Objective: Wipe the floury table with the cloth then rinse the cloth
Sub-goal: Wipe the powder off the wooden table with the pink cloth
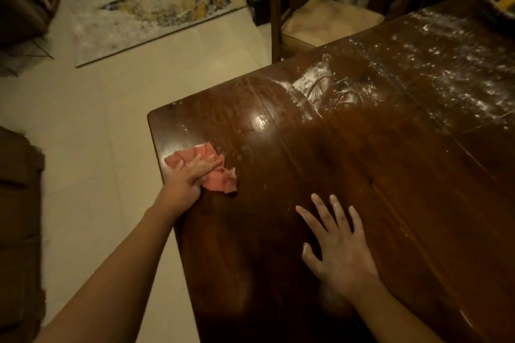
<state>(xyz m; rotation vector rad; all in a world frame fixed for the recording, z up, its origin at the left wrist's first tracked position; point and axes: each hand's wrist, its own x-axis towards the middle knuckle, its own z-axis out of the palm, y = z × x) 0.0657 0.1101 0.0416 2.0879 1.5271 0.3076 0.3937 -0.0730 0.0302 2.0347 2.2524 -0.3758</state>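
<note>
Left hand (192, 174) presses a pink cloth (207, 168) flat near the table (348, 175) corner, right hand (338, 242) splayed flat nearby, flour (434, 75) beyond.

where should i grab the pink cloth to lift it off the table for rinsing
Gather the crumpled middle from straight above. The cloth lies low and rumpled near the table's left edge, with the left hand pressing flat on it, so curling those fingers would likely bunch the folds into the palm. The loose flap right of the hand offers a pinch, though a white clump clings there.
</note>
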